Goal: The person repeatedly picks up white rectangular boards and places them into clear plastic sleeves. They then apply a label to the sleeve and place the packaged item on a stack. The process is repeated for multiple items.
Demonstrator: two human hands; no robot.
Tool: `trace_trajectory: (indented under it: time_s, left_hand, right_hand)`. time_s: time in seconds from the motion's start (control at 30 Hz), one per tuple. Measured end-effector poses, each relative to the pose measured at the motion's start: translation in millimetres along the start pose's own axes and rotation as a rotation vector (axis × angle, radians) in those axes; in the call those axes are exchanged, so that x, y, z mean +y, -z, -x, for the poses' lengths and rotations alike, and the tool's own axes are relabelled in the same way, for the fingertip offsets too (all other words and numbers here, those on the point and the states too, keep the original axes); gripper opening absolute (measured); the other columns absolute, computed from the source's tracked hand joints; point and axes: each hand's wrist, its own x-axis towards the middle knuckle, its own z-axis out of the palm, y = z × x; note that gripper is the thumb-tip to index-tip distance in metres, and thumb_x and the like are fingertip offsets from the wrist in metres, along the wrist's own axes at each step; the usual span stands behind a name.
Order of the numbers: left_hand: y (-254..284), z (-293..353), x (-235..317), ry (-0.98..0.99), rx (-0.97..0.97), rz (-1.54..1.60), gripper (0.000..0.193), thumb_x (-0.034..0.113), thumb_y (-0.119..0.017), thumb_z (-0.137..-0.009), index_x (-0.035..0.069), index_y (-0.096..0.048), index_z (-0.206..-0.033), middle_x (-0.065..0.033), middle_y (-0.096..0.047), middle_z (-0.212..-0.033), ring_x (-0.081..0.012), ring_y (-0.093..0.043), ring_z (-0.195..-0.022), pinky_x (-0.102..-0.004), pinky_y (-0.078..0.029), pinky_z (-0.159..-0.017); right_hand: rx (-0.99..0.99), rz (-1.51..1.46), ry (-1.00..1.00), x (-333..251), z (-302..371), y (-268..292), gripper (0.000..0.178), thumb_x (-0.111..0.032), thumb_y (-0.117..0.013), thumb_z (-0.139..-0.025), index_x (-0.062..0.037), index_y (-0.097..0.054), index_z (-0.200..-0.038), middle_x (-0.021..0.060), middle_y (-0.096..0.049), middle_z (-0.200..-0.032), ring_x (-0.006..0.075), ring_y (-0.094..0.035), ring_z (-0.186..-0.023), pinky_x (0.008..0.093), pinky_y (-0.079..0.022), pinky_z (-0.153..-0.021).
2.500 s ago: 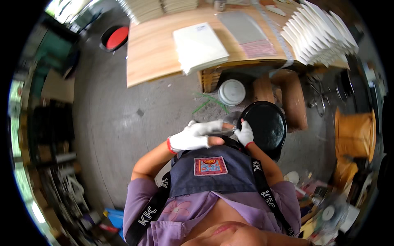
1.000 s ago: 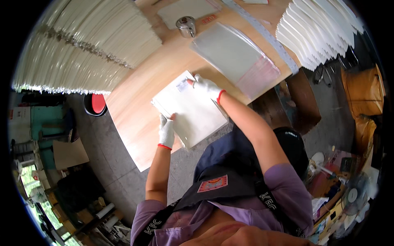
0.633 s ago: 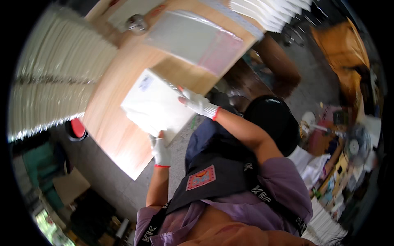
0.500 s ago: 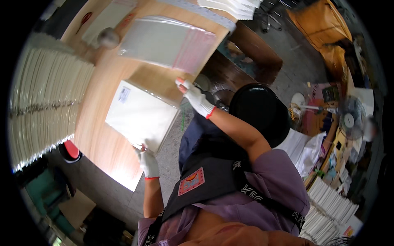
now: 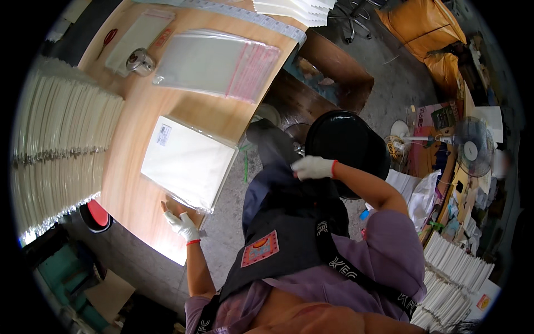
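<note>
A stack of white sheets or thin booklets in clear plastic sleeves (image 5: 189, 164) lies on the wooden table (image 5: 125, 189), a small label near its upper left corner. My left hand (image 5: 181, 224), in a white fingerless-tipped glove with red cuff, rests open at the table edge just below the stack, fingers spread, holding nothing. My right hand (image 5: 314, 167), gloved alike, hovers over my lap beside a black round stool (image 5: 350, 145). Its fingers are curled in and I see nothing in them. Clear plastic bags with pink adhesive strips (image 5: 217, 64) lie farther up the table.
Tall piles of sleeved white items (image 5: 61, 117) stand along the left. A metal cup (image 5: 141, 61), red-handled scissors (image 5: 108, 39), narrower clear bags (image 5: 136, 42) and a long ruler (image 5: 250, 18) lie on the far table. At the right stands a fan (image 5: 473, 147).
My right hand has left the stack's upper right corner and drawn back right and down over my lap. My left hand has slid slightly left and down off the stack's lower edge.
</note>
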Motion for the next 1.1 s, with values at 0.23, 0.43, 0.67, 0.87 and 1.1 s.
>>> trace_trajectory:
  time_s: [0.23, 0.43, 0.67, 0.87, 1.1]
  left_hand:
    - [-4.8, 10.9, 2.5, -0.021, -0.020, -0.071, 0.057, -0.003, -0.050, -0.082, 0.003, -0.032, -0.135, -0.0153, -0.036, -0.138, -0.0282, -0.036, -0.127, -0.0344, -0.031, -0.103]
    - [-1.1, 2.2, 1.4, -0.035, 0.136, 0.376, 0.062, -0.008, -0.041, -0.078, 0.004, -0.029, -0.137, -0.0103, -0.025, -0.145, -0.0270, -0.025, -0.134, -0.0429, -0.022, -0.109]
    - [14.5, -68.1, 136.9, -0.229, 0.088, 0.070, 0.060, 0.007, -0.044, -0.091, 0.020, -0.015, -0.142, -0.0128, -0.024, -0.144, -0.0354, -0.024, -0.132, -0.0556, -0.020, -0.107]
    - [-52.2, -80.6, 249.3, -0.306, -0.066, 0.295, 0.056, 0.011, -0.041, -0.091, 0.012, -0.016, -0.141, -0.0208, -0.015, -0.145, -0.0402, -0.019, -0.133, -0.0538, -0.017, -0.107]
    - [-91.8, -60.1, 300.0, -0.259, -0.202, 0.328, 0.055, 0.009, -0.047, -0.089, 0.010, -0.023, -0.138, -0.0223, -0.020, -0.143, -0.0384, -0.021, -0.133, -0.0484, -0.015, -0.108]
  right_hand:
    - [-0.376, 0.026, 0.150, 105.6, 59.3, -12.6, 0.042, -0.025, -0.062, -0.077, -0.0064, -0.056, -0.114, 0.0101, -0.060, -0.105, 0.0243, -0.058, -0.096, 0.0330, -0.047, -0.079]
    - [0.416, 0.655, -0.486, 86.7, 21.1, 61.6, 0.050, -0.020, -0.068, -0.069, -0.0116, -0.047, -0.113, 0.0139, -0.045, -0.126, 0.0309, -0.046, -0.113, 0.0402, -0.041, -0.089]
    - [-0.006, 0.572, -0.822, 157.4, -19.6, 132.3, 0.092, -0.049, -0.073, -0.061, -0.0185, -0.029, -0.136, 0.0101, -0.022, -0.145, 0.0318, -0.019, -0.134, 0.0605, -0.020, -0.101]
    - [0.032, 0.576, -0.787, 227.9, -39.8, 100.2, 0.052, -0.042, -0.039, -0.089, -0.0291, -0.028, -0.138, 0.0102, -0.034, -0.141, 0.0281, -0.032, -0.129, 0.0609, -0.018, -0.102]
    - [-0.061, 0.317, -0.755, 190.6, -52.1, 170.0, 0.052, -0.042, -0.041, -0.089, -0.0231, -0.030, -0.136, 0.0101, -0.036, -0.137, 0.0257, -0.036, -0.125, 0.0569, -0.022, -0.100]
